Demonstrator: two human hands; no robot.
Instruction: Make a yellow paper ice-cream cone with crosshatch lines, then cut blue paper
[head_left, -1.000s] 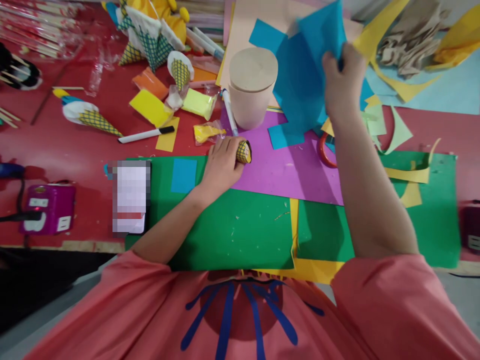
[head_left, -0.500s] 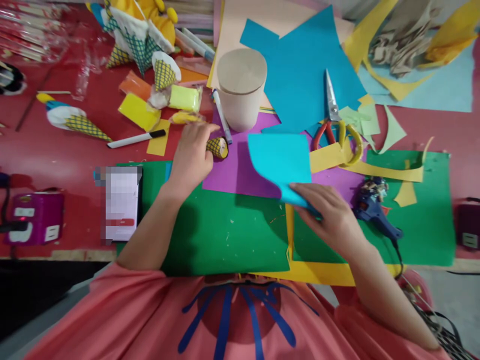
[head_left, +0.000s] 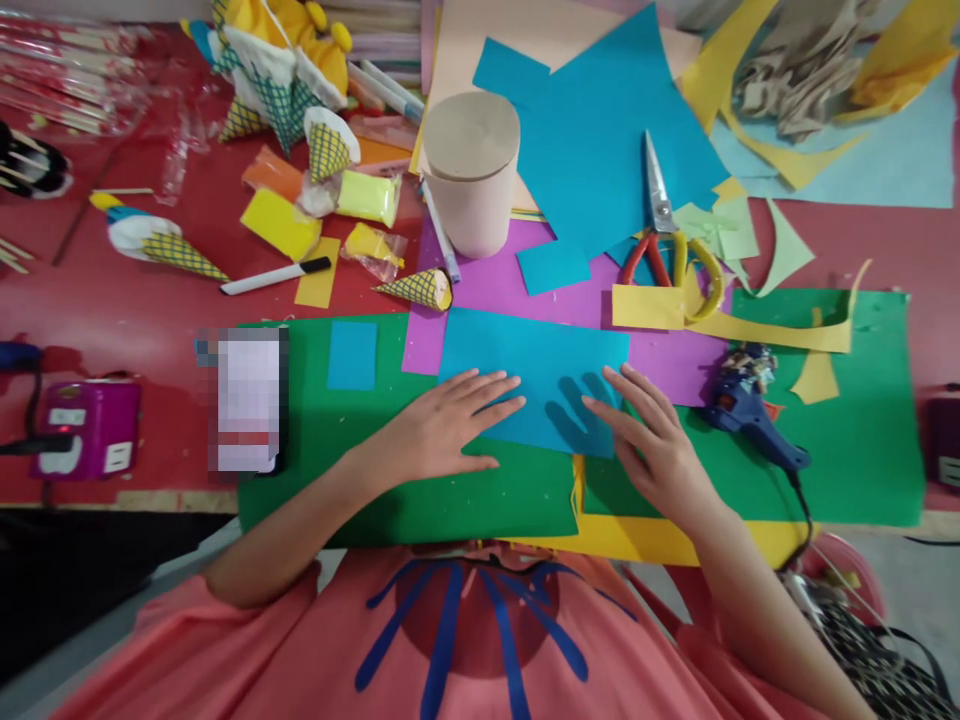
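A blue paper sheet (head_left: 517, 350) lies flat across the purple and green sheets in front of me. My left hand (head_left: 450, 425) rests at its lower left edge with fingers spread, holding nothing. Over its right end is my right hand (head_left: 652, 430), fingers apart and casting a shadow on the blue. Just beyond the sheet lies a small checkered paper cone (head_left: 420, 288) on its side. A small blue paper square (head_left: 352, 355) is left of my left hand. A blue glue gun (head_left: 754, 415) lies to the right of my right hand.
Behind the sheet stands a cardboard cylinder (head_left: 472, 175). Scissors (head_left: 660, 200) and yellow paper scraps (head_left: 772, 335) lie at the right. At the left are a phone (head_left: 251, 400), a marker (head_left: 274, 275), clay packets (head_left: 281, 222) and a decorated cone (head_left: 161, 245).
The blue sheet, raised and bent in my right hand before, now lies flat. My left hand has left the checkered cone and come down to the sheet. My right hand has let go.
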